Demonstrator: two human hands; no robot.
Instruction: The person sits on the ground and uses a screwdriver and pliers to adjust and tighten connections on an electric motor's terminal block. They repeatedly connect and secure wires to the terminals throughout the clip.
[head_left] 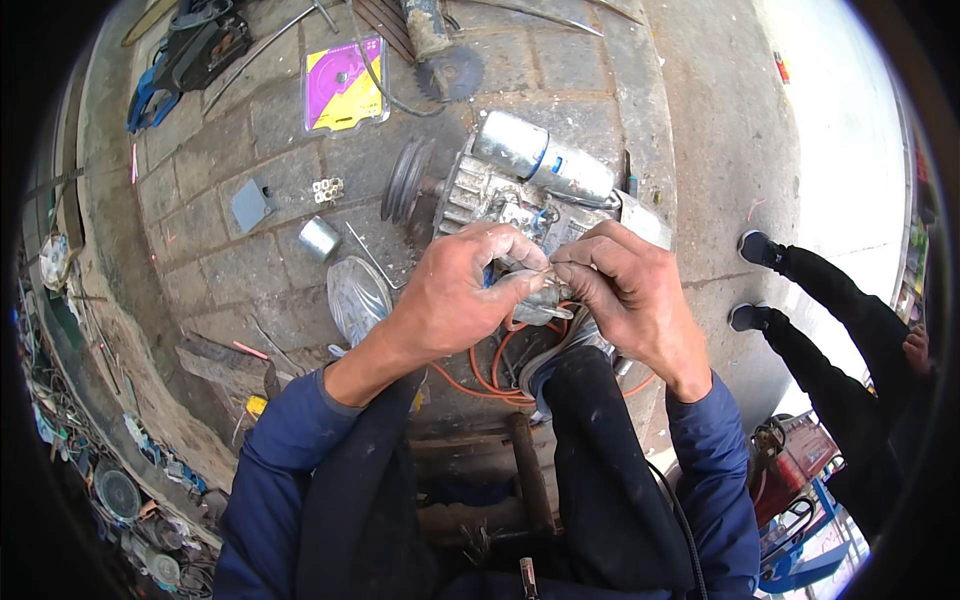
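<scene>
My left hand (pixel 465 275) and my right hand (pixel 630 285) meet fingertip to fingertip over an electric motor (pixel 470 195). Both pinch at something tiny and thin, too small to name. Two silver cylinders, one nearer the pulley (pixel 510 143) and one farther right (pixel 578 182), lie along the motor's top. A grooved pulley (pixel 405 180) sits on its left end. Blue wiring (pixel 545 215) shows in the opening just beyond my fingers. Below my hands, an orange cable (pixel 480 375) loops by my feet. Part of the motor is hidden behind my hands.
Left of the motor lie a small metal can (pixel 319 240), an L-shaped hex key (pixel 372 258), a white terminal block (pixel 328 190) and a grey plate (pixel 250 205). Farther off are a packaged disc (pixel 345 85) and a blue-black power tool (pixel 190 60). Another person's legs (pixel 835 285) are at right.
</scene>
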